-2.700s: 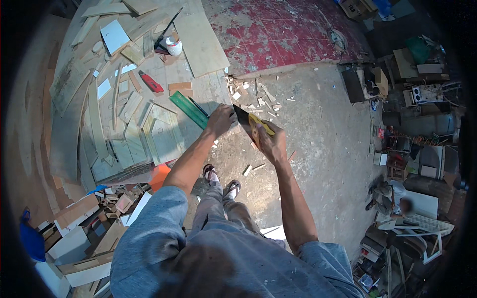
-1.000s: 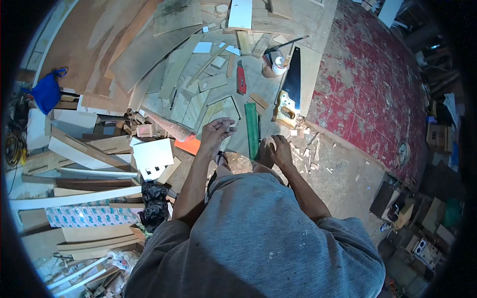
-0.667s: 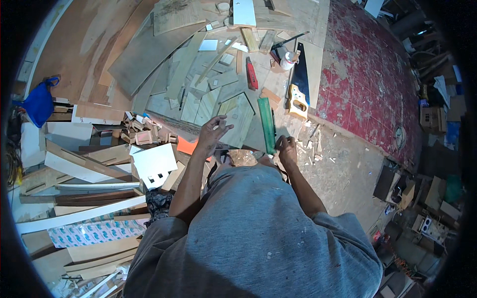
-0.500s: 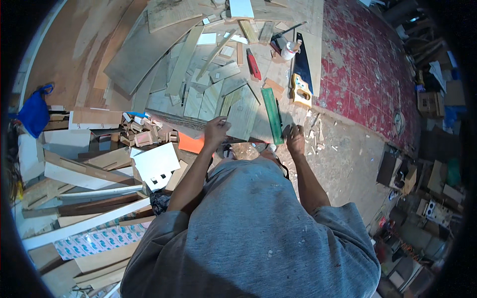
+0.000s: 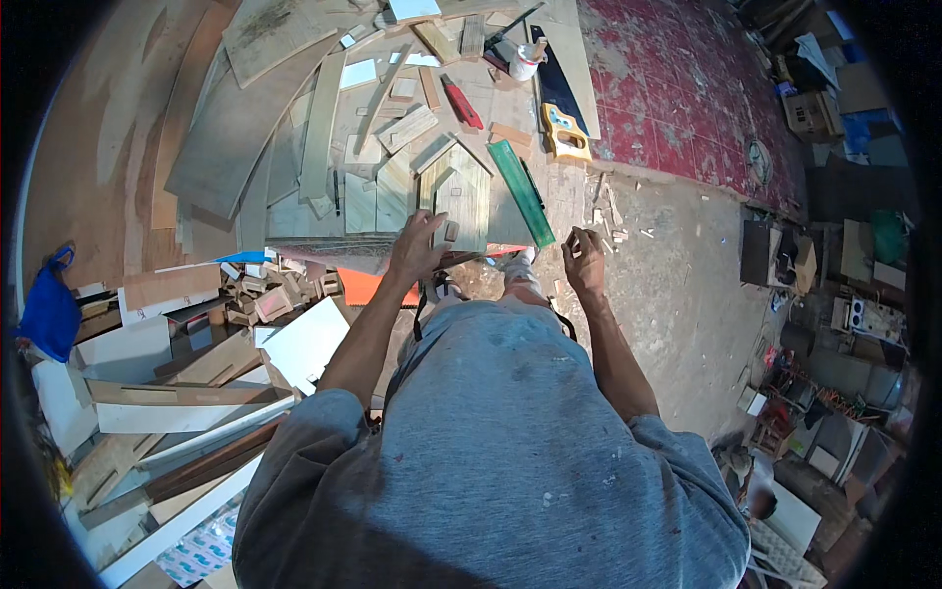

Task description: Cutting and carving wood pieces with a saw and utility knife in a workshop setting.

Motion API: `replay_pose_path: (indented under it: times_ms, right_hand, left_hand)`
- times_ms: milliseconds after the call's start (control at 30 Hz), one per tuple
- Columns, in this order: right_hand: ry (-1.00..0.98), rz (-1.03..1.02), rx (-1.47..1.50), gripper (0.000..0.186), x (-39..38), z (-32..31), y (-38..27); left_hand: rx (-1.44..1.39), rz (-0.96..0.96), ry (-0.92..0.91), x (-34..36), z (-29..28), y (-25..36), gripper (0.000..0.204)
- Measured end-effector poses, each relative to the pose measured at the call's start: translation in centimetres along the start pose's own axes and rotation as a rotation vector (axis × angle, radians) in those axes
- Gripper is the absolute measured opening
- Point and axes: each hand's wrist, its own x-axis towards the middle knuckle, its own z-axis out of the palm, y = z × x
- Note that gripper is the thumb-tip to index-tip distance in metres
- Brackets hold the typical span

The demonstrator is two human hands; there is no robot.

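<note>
My left hand (image 5: 417,245) is at the near edge of the workbench, its fingers apart and empty. Right beside its fingertips a small wooden block (image 5: 451,231) lies on a pale house-shaped board (image 5: 469,201) with a pointed top. Thin strips run along that board's sloping edges. To the right, a green straightedge (image 5: 521,193) lies slanted, with a thin dark pencil-like stick along it. Just off its near end hovers my right hand (image 5: 586,261), fingers loosely bent and apart, holding nothing visible.
On the bench are a handsaw with yellow handle (image 5: 566,133), a red utility knife (image 5: 461,102), a white pot (image 5: 526,61) and several wood offcuts. Boards and scraps pile up at left, near a blue bag (image 5: 49,304). A red-painted surface (image 5: 677,88) lies at far right.
My view has shifted, so the bench things appear further left and higher. My left hand's fingers have spread from a pinch, and the small block now shows plainly beside them.
</note>
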Motion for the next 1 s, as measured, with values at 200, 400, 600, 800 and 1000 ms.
replay_pose_path:
  times_ms: [200,400,600,800,1000]
  right_hand:
    - [-0.031,0.041,-0.003,0.040,-0.8,-0.4,-0.7]
    - [-0.012,0.087,0.027,0.032,-1.0,-0.5,-1.4]
    - [-0.018,0.101,0.013,0.038,-1.4,-0.6,-1.5]
    - [-0.023,0.104,0.020,0.037,-1.8,-0.7,-2.1]
    - [-0.019,0.044,-0.013,0.037,-2.1,-0.7,-1.8]
  left_hand:
    - [0.069,0.123,-0.079,0.6,1.0,-0.9,0.043]
    - [0.071,0.063,-0.110,-0.1,0.9,0.8,0.039]
    - [0.006,0.143,0.029,-0.5,1.0,0.9,0.038]
    - [0.052,0.116,-0.051,-0.3,1.6,0.0,0.039]
    - [0.093,0.152,-0.057,-0.4,1.8,-0.8,0.042]
